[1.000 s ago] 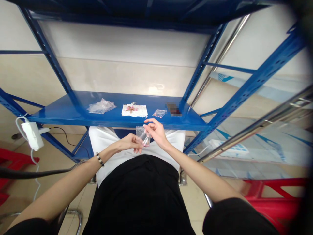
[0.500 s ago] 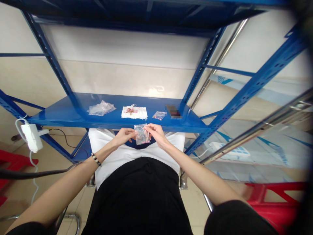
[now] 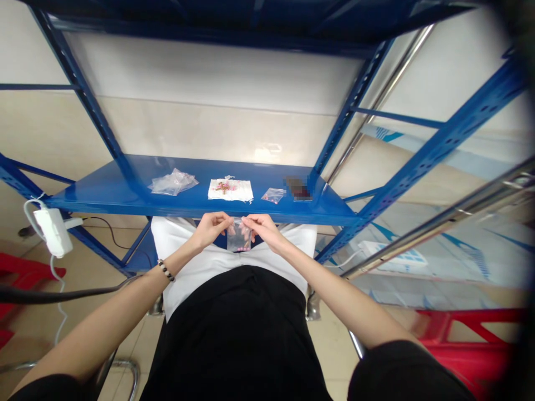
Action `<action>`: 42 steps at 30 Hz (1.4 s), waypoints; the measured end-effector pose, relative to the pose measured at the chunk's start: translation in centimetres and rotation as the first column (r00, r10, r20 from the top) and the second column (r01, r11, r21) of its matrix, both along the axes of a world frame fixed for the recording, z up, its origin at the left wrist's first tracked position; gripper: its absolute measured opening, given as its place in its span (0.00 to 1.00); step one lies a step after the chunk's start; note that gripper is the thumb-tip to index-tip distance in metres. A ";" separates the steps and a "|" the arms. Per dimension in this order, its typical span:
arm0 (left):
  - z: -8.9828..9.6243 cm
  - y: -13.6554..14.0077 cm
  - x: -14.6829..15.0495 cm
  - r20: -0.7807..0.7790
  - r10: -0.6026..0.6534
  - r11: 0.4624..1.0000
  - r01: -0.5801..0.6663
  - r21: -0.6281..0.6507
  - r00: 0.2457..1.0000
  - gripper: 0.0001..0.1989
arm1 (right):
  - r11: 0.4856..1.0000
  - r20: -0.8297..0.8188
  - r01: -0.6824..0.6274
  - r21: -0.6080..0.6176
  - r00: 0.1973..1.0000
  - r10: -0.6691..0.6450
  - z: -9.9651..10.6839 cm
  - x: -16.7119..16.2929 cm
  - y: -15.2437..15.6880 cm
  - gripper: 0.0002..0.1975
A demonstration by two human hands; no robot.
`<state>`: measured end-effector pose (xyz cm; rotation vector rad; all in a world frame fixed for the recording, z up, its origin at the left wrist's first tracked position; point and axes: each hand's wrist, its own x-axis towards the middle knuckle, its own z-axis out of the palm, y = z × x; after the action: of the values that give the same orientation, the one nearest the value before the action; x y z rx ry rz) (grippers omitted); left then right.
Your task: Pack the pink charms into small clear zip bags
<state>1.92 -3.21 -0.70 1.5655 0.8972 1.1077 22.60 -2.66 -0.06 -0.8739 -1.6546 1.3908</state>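
Between my two hands, in front of the shelf edge, hangs a small clear plastic bag (image 3: 238,236) with a few pinkish beads at its bottom. My left hand (image 3: 214,228) pinches the bag's upper left corner. At the upper right corner the fingers of my right hand (image 3: 264,230) grip it too. Above on the shelf lies a white cloth or paper (image 3: 242,191) with a small heap of pink and brown beads (image 3: 223,186). To its right is another clear bag (image 3: 273,195) with small reddish beads. A stack of clear bags (image 3: 173,182) lies at left.
The blue shelf (image 3: 125,195) spans the front, with a second blue shelf (image 3: 217,33) overhead. A dark blurred-out object (image 3: 300,188) lies at its right end. A white power strip (image 3: 57,232) hangs at the left post. Red stools (image 3: 472,351) stand at both sides.
Both hands now hold the bag by its top corners, and it hangs straighter. My left hand has risen slightly from the bag's side to its upper corner.
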 end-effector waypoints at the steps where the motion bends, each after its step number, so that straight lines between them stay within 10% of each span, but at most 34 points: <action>1: 0.2 -0.2 -0.2 -0.009 -0.015 1.000 0.015 0.015 1.000 0.18 | 1.000 0.004 -0.010 0.011 1.000 0.010 0.2 0.1 -0.1 0.20; 22: -0.5 -0.9 0.7 -0.040 -0.112 0.992 0.114 0.045 0.993 0.17 | 0.988 0.029 -0.150 0.030 0.988 0.149 0.5 -0.4 -1.5 0.18; 42: 0.9 0.5 -1.2 -0.096 0.021 0.999 -0.018 0.040 0.995 0.17 | 0.995 -0.032 0.084 0.056 0.996 -0.083 -0.2 0.0 0.2 0.17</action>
<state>0.77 -2.67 0.22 1.6568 0.9620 1.0767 22.56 -2.45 -0.28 -0.8757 -1.6093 1.2876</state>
